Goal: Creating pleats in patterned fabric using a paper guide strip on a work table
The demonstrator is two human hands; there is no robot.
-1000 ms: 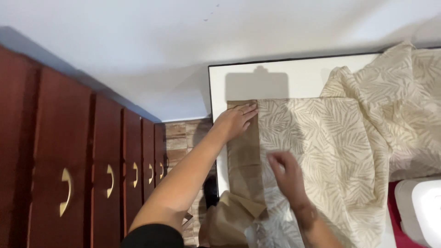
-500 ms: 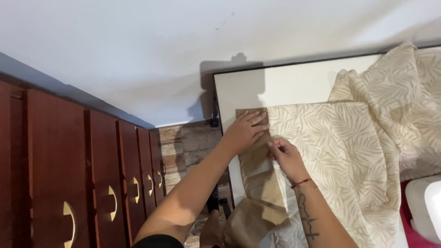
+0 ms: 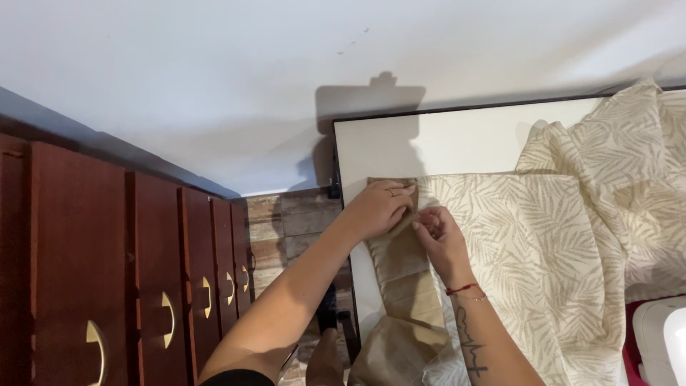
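Brown paper pattern strip (image 3: pixel 404 275) lies under both hands on the leaf-print fabric (image 3: pixel 543 243); the right hand (image 3: pixel 439 239) has slid up beside the left hand (image 3: pixel 382 209), both now pinching its top edge.

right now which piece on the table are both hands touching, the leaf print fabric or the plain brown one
The plain brown paper strip along the table's left edge: the left hand and right hand meet at its top end. The leaf-print fabric lies beside it.
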